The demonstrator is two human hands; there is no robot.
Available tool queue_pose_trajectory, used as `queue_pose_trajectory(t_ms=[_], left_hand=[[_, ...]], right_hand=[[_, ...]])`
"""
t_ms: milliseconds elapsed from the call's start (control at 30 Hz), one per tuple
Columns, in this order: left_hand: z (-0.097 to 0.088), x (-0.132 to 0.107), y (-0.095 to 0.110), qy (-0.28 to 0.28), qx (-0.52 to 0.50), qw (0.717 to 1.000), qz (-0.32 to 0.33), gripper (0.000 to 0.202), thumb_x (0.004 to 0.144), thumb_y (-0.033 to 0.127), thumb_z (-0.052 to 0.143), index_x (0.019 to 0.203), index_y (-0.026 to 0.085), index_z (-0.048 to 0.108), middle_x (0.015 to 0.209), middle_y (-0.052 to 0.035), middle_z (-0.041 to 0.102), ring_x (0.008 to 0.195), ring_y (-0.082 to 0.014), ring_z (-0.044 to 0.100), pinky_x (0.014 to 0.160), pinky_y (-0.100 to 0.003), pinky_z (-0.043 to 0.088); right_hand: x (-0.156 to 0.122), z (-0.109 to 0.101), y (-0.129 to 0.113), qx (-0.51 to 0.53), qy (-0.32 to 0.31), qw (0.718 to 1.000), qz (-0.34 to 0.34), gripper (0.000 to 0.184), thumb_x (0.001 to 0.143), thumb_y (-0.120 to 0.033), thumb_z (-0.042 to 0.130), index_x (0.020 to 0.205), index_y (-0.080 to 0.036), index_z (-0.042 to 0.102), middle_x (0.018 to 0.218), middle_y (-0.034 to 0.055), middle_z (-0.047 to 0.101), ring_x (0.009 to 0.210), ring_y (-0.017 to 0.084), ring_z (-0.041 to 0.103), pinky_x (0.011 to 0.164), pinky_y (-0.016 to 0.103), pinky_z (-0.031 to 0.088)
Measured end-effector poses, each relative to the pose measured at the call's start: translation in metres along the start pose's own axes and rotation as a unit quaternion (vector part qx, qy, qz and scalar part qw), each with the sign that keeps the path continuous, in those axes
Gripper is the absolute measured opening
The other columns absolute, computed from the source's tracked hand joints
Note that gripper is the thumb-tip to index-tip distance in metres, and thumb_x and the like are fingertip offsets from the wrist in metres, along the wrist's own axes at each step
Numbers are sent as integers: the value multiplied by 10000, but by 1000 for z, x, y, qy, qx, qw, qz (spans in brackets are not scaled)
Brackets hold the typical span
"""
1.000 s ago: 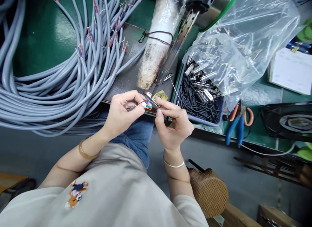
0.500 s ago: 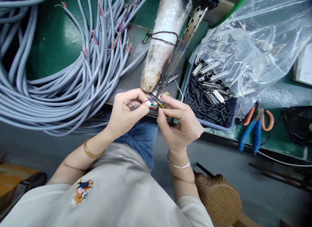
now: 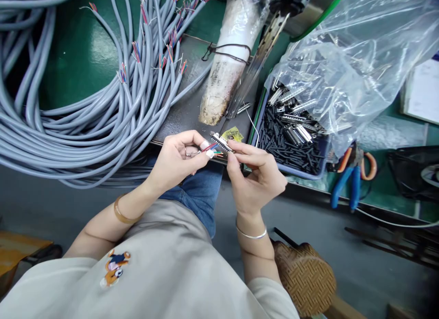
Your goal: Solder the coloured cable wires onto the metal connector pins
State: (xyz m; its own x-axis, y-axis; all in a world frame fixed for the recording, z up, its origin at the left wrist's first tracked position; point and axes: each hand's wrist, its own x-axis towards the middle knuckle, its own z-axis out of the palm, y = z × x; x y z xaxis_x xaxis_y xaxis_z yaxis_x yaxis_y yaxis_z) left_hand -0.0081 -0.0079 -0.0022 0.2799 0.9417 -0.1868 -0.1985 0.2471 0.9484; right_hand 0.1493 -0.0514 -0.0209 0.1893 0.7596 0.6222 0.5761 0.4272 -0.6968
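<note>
My left hand (image 3: 176,158) is closed in a pinch on the stripped end of a grey cable, whose coloured wires (image 3: 213,148) fan out at my fingertips. My right hand (image 3: 255,172) is closed on a small metal multi-pin connector (image 3: 222,142), held against those wires. Both hands meet just over the near edge of the dark work plate (image 3: 187,109). A soiled white wrapped soldering tool (image 3: 226,65) stands right behind the connector.
A big bundle of grey cables (image 3: 78,99) with stripped ends covers the green bench on the left. A blue tray (image 3: 291,140) of black sleeves and metal connectors sits right, under a clear plastic bag (image 3: 346,63). Blue and orange cutters (image 3: 351,177) lie beyond. A woven stool (image 3: 303,273) is below.
The hands stay together on the wires and connector, shifting slightly toward me from the soldering tool. The view has swung a little between frames.
</note>
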Motion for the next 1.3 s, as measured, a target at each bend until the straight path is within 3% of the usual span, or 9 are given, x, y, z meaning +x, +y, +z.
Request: queue_pose_trajectory(t_ms=[100, 267, 467, 667, 1033, 1300], left_hand=[[0, -2, -2, 1, -34, 999, -6, 212, 685, 207, 828, 693, 159, 622, 504, 52, 565, 359, -29, 433, 346, -154, 312], [4, -5, -5, 32, -53, 998, -3, 187, 705, 193, 799, 689, 158, 616, 474, 67, 528, 355, -20, 410, 343, -136, 294], [5, -6, -4, 48, -58, 997, 6, 184, 696, 174, 780, 677, 166, 597, 514, 65, 525, 350, -14, 387, 335, -145, 284], [6, -2, -6, 54, -58, 996, 28, 163, 685, 143, 761, 664, 155, 599, 628, 42, 599, 374, 9, 372, 338, -145, 245], [7, 4, -5, 56, -43, 996, 50, 172, 683, 139, 764, 679, 149, 593, 719, 28, 654, 443, 6, 396, 396, -136, 302], [9, 8, -4, 56, -44, 994, 78, 160, 709, 129, 751, 678, 157, 596, 663, 43, 619, 453, -5, 404, 439, -139, 361]], right_hand=[[-2, 0, -4, 15, -8, 999, 44, 139, 867, -109, 733, 911, -225, 671, 1001, 9, 812, 928, 164, 789, 709, 258, 650], [-5, 0, -6, -50, -17, 998, -29, 163, 875, -96, 722, 955, -232, 682, 1042, 2, 814, 931, 161, 792, 777, 275, 655], [-6, 1, -5, -47, -29, 998, -30, 143, 893, -119, 705, 965, -235, 661, 1056, 20, 808, 962, 188, 790, 839, 338, 660], [-5, 4, -3, -40, -36, 997, -48, 170, 879, -80, 688, 927, -223, 608, 1089, 48, 806, 974, 172, 786, 824, 299, 651], [-1, 7, 1, -73, -29, 992, -100, 206, 862, -48, 683, 901, -218, 572, 1096, 68, 802, 955, 165, 784, 776, 262, 646], [3, 7, 3, -76, -18, 992, -97, 171, 872, -82, 688, 904, -220, 593, 1026, 46, 789, 907, 168, 757, 797, 316, 632]])
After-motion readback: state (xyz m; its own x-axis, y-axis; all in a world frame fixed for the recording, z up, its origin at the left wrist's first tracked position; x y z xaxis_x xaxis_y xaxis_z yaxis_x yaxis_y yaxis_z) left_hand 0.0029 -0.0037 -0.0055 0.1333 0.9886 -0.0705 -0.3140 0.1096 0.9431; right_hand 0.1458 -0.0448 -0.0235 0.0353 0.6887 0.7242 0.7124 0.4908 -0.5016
